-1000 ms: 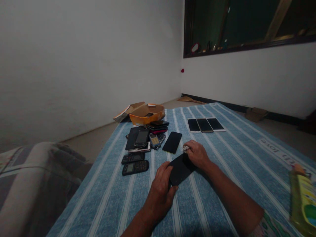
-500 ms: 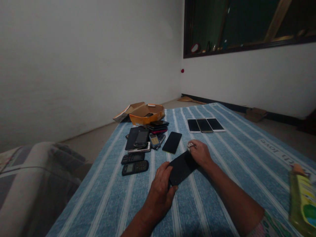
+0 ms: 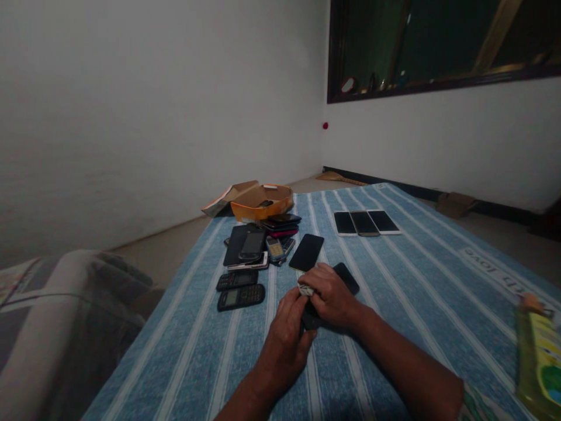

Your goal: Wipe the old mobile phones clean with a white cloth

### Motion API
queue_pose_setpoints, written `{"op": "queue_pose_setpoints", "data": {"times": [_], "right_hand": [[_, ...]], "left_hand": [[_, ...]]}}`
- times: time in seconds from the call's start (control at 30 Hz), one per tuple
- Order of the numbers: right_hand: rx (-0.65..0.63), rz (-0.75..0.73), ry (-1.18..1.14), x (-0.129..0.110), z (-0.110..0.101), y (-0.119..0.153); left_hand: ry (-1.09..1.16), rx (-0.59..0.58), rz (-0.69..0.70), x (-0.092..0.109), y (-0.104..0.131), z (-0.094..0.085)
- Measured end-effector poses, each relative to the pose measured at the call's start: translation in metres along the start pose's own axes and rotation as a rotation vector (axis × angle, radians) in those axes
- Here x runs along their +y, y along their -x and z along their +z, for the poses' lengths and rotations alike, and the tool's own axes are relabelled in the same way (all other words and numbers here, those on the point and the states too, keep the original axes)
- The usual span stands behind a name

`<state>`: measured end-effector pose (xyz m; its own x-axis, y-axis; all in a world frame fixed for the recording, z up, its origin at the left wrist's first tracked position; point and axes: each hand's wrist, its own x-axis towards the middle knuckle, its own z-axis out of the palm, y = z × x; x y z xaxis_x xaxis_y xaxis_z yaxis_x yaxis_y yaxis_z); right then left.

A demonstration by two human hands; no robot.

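Note:
My left hand (image 3: pixel 287 336) grips the near left end of a black smartphone (image 3: pixel 346 278), its fingers and thumb closed around the edges. Over the middle of that phone lies my right hand (image 3: pixel 329 294), pinching a small crumpled whitish cloth (image 3: pixel 305 289) against its surface close to my left fingers. Much of the phone is hidden under the right hand. Just beyond the hands another black smartphone (image 3: pixel 307 252) rests flat. Left of my hands are two black keypad phones (image 3: pixel 241 297), one behind the other.
A pile of phones (image 3: pixel 252 244) lies behind the keypad phones, near an open orange cardboard box (image 3: pixel 263 209). Three smartphones (image 3: pixel 363 223) lie side by side at the back right. A bottle of yellow liquid (image 3: pixel 537 356) is at the right on the blue striped cloth (image 3: pixel 184 351).
My right hand has moved with the cloth from the phone's far right end to its left part, close to my left hand. The left hand keeps its hold.

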<state>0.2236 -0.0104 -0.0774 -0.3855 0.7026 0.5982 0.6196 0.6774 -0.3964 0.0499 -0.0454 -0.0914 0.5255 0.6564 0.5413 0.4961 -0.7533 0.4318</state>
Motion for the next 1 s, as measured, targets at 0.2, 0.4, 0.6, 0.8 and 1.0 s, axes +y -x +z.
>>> {"op": "queue_pose_setpoints", "data": {"times": [0.2,0.4,0.6,0.8,1.0], "right_hand": [[-0.139,0.063,0.081,0.008,-0.013,-0.002],[-0.121,0.143,0.112,0.029,-0.022,0.001],[-0.034,0.239,0.086,0.045,-0.028,0.003],[0.057,0.358,0.048,0.053,-0.031,0.005],[0.166,0.509,0.002,0.056,-0.028,0.005]], "left_hand": [[0.008,-0.017,0.01,0.001,-0.002,-0.002],[-0.026,-0.015,-0.007,-0.003,0.002,0.001],[-0.049,0.005,-0.004,-0.007,0.005,0.004],[-0.05,0.013,0.005,-0.008,0.006,0.004],[-0.072,-0.005,0.004,-0.007,0.006,0.004]]}}
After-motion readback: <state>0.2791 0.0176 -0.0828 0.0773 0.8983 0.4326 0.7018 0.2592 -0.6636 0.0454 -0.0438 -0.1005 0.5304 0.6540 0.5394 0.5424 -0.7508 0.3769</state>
